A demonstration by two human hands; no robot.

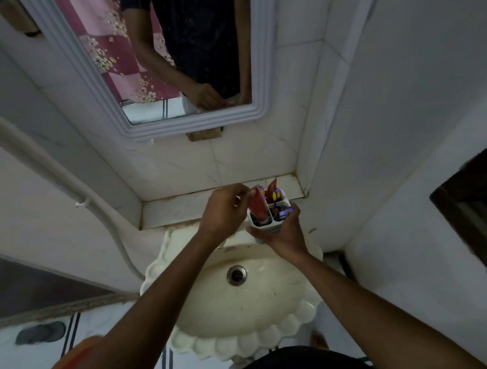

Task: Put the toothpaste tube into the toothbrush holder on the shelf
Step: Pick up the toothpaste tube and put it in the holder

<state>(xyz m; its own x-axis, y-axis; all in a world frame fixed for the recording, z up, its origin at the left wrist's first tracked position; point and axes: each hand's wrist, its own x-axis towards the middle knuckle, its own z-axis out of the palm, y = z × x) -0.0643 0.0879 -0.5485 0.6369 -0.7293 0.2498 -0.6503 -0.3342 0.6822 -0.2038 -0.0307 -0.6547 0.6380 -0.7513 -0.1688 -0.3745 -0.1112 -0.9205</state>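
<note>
My right hand (283, 235) grips a white toothbrush holder (266, 226) from below and holds it in front of the tiled shelf (182, 208), above the sink's back edge. My left hand (224, 210) pinches the upper end of a red toothpaste tube (257, 204). The tube's lower end stands inside the holder's left compartment. A second red tube (272, 190) and purple-handled toothbrushes (282, 210) fill the other compartments.
A cream scalloped sink (242, 301) with a metal drain (236, 274) lies below the hands. A framed mirror (159, 76) hangs on the tiled wall above the shelf. A white pipe (78, 197) runs down the left wall. A dark wooden frame (475, 213) stands at the right.
</note>
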